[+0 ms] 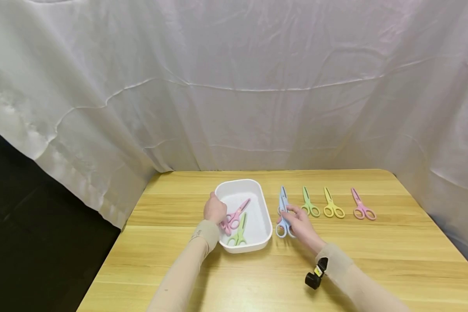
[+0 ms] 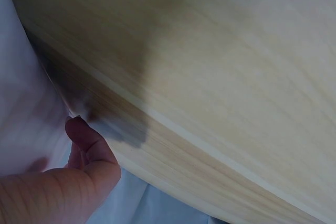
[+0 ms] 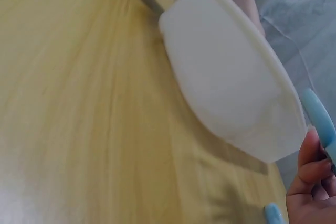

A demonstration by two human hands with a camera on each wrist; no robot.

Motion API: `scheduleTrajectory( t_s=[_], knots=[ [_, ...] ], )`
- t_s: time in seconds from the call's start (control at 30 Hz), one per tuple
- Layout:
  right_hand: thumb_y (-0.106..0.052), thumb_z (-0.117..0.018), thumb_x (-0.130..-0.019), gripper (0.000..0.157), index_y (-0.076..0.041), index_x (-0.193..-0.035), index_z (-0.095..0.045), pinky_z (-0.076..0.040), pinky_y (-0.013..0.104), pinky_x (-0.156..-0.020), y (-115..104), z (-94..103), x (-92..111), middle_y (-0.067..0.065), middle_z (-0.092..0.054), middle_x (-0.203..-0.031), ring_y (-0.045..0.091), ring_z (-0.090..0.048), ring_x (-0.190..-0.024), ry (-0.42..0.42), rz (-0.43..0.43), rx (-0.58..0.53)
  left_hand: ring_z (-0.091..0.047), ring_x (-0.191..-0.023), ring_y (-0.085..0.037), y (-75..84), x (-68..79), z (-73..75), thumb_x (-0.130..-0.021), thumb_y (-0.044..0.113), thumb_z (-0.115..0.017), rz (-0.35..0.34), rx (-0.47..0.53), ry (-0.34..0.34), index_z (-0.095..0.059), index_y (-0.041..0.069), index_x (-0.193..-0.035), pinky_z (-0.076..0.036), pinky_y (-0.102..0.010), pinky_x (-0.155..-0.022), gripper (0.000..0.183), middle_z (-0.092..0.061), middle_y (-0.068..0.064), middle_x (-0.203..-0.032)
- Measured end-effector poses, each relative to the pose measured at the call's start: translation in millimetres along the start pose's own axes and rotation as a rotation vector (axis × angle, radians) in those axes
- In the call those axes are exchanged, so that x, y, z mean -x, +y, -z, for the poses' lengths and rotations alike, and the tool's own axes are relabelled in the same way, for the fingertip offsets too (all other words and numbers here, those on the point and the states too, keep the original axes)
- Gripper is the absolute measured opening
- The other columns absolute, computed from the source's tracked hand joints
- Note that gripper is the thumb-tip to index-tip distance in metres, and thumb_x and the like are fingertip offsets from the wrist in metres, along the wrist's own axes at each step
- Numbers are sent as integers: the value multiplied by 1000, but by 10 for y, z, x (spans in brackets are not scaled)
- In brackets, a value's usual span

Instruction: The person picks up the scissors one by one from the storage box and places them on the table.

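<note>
My left hand [image 1: 215, 209] is at the left rim of a white plastic bin [image 1: 264, 216], gripping its edge. In the left wrist view, the thumb [image 2: 86, 137] lies against the bin's wall [image 2: 31, 93]. Inside the bin lie pink scissors [image 1: 240, 210] and green scissors [image 1: 239, 234]; another pink piece shows beside the left hand. Just right of the bin, my right hand [image 1: 299, 222] pinches blue scissors [image 1: 284, 216], handles toward me. Behind them another blue pair [image 1: 279, 209] is partly hidden. The right wrist view shows the held blue scissors [image 3: 320, 116] beside the bin.
On the wooden table [image 1: 394, 251], green scissors [image 1: 307, 201], yellow scissors [image 1: 330, 203] and pink scissors [image 1: 359, 206] stand in a row right of my right hand. A pale curtain [image 1: 234, 117] hangs behind the table. A small black camera [image 1: 315, 277] hangs at my right wrist.
</note>
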State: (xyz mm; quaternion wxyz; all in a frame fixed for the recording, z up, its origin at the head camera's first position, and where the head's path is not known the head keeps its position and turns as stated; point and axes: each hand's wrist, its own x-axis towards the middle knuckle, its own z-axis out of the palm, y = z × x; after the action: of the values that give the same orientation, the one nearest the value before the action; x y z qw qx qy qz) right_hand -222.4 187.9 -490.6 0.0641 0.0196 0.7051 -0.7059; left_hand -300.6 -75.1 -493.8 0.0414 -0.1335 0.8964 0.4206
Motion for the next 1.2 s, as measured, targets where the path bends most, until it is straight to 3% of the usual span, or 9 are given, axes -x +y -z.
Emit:
scheduleTrajectory(
  t_s=[0.2,0.43,0.77,1.2],
  knots=[
    [-11,-48,-104,42,15,-136,-42,-41,15,-47,72,82,35,-5,-71,-75,5,-65,-60,-19,-10,35,-55,-55,-20,-9,-8,5,-93,3,-49,-7,-5,-3,-19,1,-159,-47,-26,-36,73,-53,-33,-141],
    [-15,-50,-104,39,13,-130,-46,-53,18,-57,132,159,70,-4,-71,-77,7,-67,-65,-35,-33,73,-49,-42,-13,-8,-24,10,-95,4,-48,-1,13,-3,-18,2,-160,-46,-24,-35,72,-54,-34,-139],
    [-12,-50,-103,31,15,-119,-52,-52,18,-55,256,255,99,0,-74,-77,9,-68,-64,-48,-74,128,-57,-62,-23,-17,-3,1,-94,5,-50,-17,-26,10,-20,0,-159,-49,-26,-44,72,-55,-32,-139],
    [-13,-52,-103,23,9,-106,-56,-50,16,-54,266,311,131,3,-74,-80,8,-66,-66,-110,-64,169,-59,-67,-26,1,39,20,-95,8,-50,-46,-60,27,-21,-3,-158,-51,-28,-49,71,-57,-32,-136]
  ],
)
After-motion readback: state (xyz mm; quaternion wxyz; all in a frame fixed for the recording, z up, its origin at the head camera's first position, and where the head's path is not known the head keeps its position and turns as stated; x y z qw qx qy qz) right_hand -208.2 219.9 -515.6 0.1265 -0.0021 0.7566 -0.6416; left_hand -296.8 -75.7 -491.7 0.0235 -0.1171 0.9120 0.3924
